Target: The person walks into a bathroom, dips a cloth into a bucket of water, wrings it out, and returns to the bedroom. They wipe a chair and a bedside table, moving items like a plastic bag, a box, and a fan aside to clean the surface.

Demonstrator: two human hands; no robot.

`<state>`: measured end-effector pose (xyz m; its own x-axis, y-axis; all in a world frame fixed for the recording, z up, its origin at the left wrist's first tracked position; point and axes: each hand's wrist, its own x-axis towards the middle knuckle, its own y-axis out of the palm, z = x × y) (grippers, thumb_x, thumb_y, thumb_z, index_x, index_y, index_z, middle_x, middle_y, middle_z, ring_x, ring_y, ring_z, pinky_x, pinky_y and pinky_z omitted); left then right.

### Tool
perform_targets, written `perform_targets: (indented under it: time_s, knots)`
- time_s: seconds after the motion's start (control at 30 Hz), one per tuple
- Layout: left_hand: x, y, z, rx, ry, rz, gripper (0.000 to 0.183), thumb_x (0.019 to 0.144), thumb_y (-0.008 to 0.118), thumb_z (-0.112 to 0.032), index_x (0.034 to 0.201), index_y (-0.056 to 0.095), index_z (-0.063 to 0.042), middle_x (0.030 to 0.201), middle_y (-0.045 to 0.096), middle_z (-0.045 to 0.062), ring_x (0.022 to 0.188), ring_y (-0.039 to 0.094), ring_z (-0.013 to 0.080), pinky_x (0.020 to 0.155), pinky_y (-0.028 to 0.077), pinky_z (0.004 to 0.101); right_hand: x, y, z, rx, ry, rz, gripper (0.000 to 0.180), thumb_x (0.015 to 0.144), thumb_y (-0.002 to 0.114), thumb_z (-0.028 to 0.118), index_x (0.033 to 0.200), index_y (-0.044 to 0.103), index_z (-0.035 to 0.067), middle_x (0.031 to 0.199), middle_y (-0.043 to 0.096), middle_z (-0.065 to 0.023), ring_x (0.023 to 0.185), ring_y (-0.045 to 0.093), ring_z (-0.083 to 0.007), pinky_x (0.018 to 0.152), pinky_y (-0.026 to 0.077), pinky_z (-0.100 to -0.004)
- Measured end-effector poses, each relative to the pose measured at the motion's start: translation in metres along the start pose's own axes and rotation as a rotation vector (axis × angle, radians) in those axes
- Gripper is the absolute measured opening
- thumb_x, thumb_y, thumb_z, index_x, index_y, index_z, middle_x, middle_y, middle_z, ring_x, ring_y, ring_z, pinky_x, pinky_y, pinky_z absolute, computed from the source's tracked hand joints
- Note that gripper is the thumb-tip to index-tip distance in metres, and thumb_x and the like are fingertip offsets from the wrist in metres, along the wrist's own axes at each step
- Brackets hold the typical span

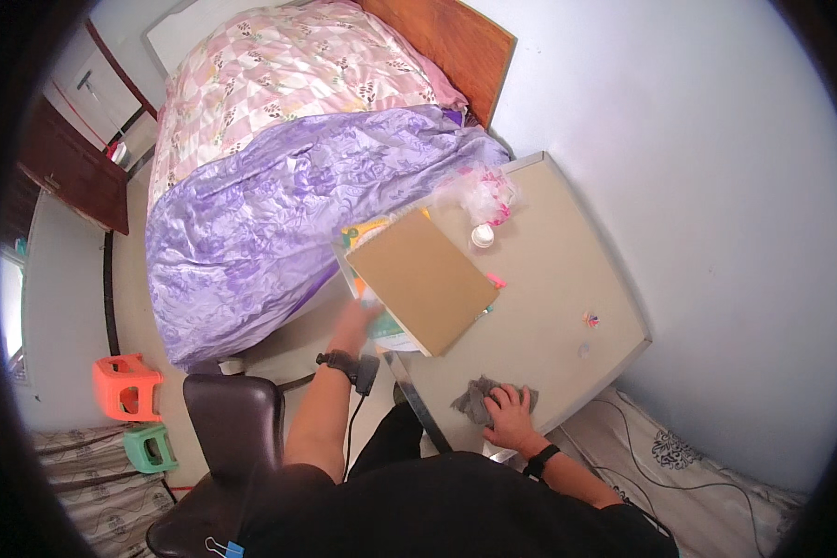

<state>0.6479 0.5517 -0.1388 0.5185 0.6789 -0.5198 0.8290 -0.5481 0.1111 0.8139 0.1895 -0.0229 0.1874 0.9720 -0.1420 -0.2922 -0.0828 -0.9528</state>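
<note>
My right hand [510, 418] presses down on a crumpled grey cloth [476, 401] near the table's front corner, its fingers curled over the cloth's right part. Blurred by motion, my left hand [357, 322] is at the left edge of the table, beside a stack of papers or booklets [394, 336]. Whether its fingers touch the stack cannot be made out. On top of the stack lies a spiral-bound pad with a brown cardboard cover [424, 282]. A pink pen or marker [496, 280] and a teal-tipped one [487, 310] stick out by its right edge.
The beige table [558, 265] stands against the white wall. On it are a clear-and-pink plastic bag [487, 195], a white-lidded bottle [483, 236] and a small multicoloured item [591, 320]. A bed with a purple cover [251, 230] adjoins it. A dark chair [234, 418] stands at my left.
</note>
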Motion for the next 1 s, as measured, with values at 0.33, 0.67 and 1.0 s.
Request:
perform_targets:
  time_s: [0.33, 0.67, 1.0]
  knots:
    - [-0.039, 0.031, -0.005, -0.437, -0.111, -0.091, 0.046, 0.079, 0.056, 0.007, 0.121, 0.044, -0.004, 0.105, 0.058, 0.013, 0.091, 0.060, 0.0256, 0.077, 0.052, 0.0392, 0.101, -0.003, -0.017, 0.403, 0.175, -0.242, 0.027, 0.077, 0.059, 0.017, 0.100, 0.057, 0.003, 0.102, 0.057, -0.0161, 0.097, 0.053, -0.0339, 0.082, 0.043, -0.0390]
    - [-0.094, 0.032, 0.018, -0.472, -0.144, -0.141, 0.038, 0.075, 0.057, 0.011, 0.111, 0.048, 0.001, 0.102, 0.060, 0.011, 0.091, 0.061, 0.0247, 0.081, 0.050, 0.0367, 0.249, -0.060, -0.094, 0.216, 0.339, -0.638, 0.045, 0.074, 0.067, 0.026, 0.110, 0.052, 0.002, 0.115, 0.048, -0.0204, 0.105, 0.047, -0.0349, 0.086, 0.043, -0.0406]
    - [-0.091, 0.027, -0.004, -0.461, -0.112, -0.073, 0.044, 0.074, 0.057, -0.001, 0.117, 0.046, -0.001, 0.104, 0.059, 0.010, 0.094, 0.059, 0.0223, 0.083, 0.047, 0.0325, 0.371, -0.130, -0.101, 0.257, 0.492, -0.194, 0.085, 0.062, 0.072, 0.041, 0.133, 0.036, 0.010, 0.137, 0.027, -0.0263, 0.119, 0.037, -0.0432, 0.094, 0.039, -0.0464]
